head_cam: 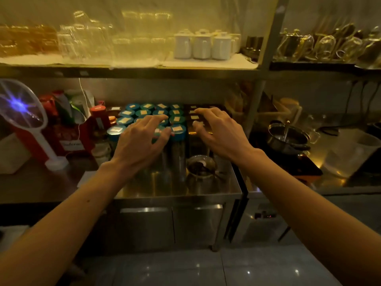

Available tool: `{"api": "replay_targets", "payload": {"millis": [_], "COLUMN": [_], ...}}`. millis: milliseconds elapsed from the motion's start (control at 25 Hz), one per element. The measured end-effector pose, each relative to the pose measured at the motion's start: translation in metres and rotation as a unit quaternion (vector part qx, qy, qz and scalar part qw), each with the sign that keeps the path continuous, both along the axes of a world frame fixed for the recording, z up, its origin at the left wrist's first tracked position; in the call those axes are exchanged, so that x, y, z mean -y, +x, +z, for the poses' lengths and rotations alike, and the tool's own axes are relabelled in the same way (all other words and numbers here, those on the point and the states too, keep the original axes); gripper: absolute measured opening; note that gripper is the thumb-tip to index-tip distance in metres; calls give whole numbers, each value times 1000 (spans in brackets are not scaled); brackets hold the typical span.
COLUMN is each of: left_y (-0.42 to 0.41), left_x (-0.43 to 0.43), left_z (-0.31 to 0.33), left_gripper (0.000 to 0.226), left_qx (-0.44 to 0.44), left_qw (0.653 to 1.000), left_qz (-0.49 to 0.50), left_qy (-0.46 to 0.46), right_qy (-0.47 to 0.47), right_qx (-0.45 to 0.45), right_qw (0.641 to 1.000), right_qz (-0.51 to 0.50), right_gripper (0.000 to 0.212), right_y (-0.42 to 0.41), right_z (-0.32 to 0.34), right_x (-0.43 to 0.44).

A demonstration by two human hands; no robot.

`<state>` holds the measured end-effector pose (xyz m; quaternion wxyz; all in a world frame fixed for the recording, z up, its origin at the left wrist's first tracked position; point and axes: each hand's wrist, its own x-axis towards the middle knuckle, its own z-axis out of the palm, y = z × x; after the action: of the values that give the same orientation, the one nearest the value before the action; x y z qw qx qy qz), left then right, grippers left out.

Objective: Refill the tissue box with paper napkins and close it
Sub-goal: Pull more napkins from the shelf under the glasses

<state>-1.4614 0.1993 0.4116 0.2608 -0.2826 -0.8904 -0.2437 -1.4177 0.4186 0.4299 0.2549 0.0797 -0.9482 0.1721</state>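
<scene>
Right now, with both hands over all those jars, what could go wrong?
The left hand hovers spread over tightly packed blue-lidded jars; a careless reach could topple one into its neighbours. The right hand is over dark tins, with a glass bowl just below that could get knocked. No tissue box is visible here.

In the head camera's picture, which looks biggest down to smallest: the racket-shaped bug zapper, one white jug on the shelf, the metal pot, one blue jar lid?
1. Bug zapper, clearly largest.
2. Metal pot and white jug: alike; the jug stands farther back, so unranked.
3. Blue jar lid, smallest.
</scene>
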Motion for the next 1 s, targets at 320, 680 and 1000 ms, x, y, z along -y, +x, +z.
{"api": "replay_targets", "payload": {"millis": [320,680,1000], "left_y": [-191,-349,-405], "left_x": [-8,31,80], "left_z": [39,69,68], "left_gripper": [49,49,60], "left_qx": [-47,-16,39], "left_qw": [997,990,989], "left_qz": [33,142,141], "left_qy": [42,18,-21], "right_qy": [-30,-54,-22], "right_qx": [-48,22,195], "right_qw": [993,975,957], "right_qz": [99,216,214], "right_gripper": [43,43,44], "right_y": [-210,-429,-515], "right_z": [55,98,111], "right_x": [-15,-16,0]}}
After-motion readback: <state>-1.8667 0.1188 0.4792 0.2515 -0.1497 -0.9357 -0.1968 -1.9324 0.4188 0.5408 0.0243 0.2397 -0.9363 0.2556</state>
